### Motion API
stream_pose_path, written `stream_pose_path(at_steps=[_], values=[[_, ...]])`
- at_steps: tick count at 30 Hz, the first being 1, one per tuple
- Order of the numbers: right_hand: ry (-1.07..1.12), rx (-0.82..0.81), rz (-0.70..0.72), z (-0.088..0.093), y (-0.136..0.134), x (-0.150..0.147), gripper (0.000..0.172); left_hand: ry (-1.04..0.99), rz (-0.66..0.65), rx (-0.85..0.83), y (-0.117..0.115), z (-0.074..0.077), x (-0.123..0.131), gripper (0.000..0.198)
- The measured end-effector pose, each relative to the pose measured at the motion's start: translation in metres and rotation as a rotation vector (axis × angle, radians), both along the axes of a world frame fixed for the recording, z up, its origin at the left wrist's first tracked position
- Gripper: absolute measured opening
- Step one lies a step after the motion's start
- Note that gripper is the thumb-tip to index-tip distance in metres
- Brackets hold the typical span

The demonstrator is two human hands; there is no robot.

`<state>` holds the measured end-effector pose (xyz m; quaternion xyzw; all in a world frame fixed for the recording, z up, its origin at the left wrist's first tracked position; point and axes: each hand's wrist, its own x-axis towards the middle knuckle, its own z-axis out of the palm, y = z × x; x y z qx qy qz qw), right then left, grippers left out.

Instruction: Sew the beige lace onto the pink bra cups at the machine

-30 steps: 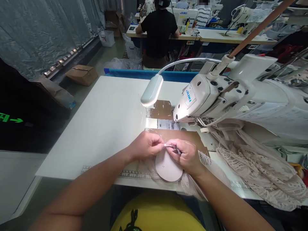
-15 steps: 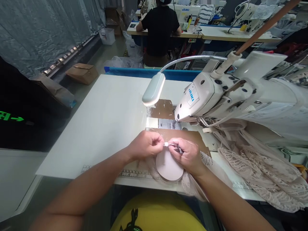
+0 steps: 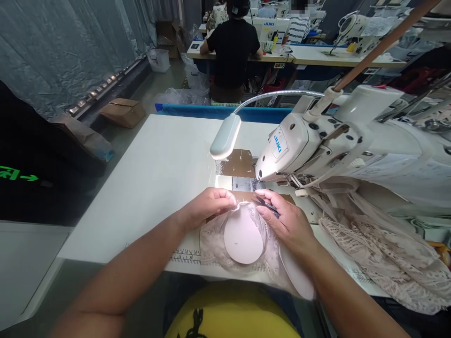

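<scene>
A pale pink padded cup point(image 3: 243, 237) lies on beige lace fabric point(image 3: 214, 244) at the near edge of the white sewing table point(image 3: 165, 164). My left hand point(image 3: 206, 206) has its fingers curled, pinching the cup's top edge and the lace. My right hand point(image 3: 287, 220) rests on the lace to the right of the cup, fingers fairly flat, with small dark snips point(image 3: 268, 205) held under the thumb. Both hands sit just in front of the sewing machine's needle area point(image 3: 262, 178).
A white Juki sewing machine point(image 3: 317, 141) fills the right side, with a gooseneck lamp point(image 3: 225, 136) over the plate. A heap of lace point(image 3: 387, 253) lies at the right. Beyond, a person in black point(image 3: 232, 47) sits at another table. Cardboard boxes point(image 3: 123, 111) lie on the floor at left.
My hands moved apart from a shared pinch and shifted towards the machine. The lace has spread out wider round the cup, and my right hand has flattened onto it.
</scene>
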<state>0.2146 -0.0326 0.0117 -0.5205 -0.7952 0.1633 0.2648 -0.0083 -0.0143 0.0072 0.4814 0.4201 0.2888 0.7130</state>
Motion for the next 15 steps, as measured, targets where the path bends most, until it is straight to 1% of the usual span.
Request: stream_pose_path(at_steps=[4,7,11,15], values=[[-0.106,0.008,0.068,0.016,-0.007,-0.001,0.032,0.009,0.012,0.049,-0.001,-0.001,0.000,0.020],[-0.150,0.012,0.104,0.020,-0.011,-0.008,0.028,0.028,0.000,0.098,-0.002,-0.002,0.000,0.022],[-0.225,0.064,0.114,0.016,-0.012,-0.018,0.024,0.070,-0.015,0.129,-0.003,-0.001,-0.001,0.023],[-0.296,0.125,0.113,0.007,-0.010,-0.023,0.026,0.078,-0.031,0.144,-0.004,0.000,-0.001,0.026]])
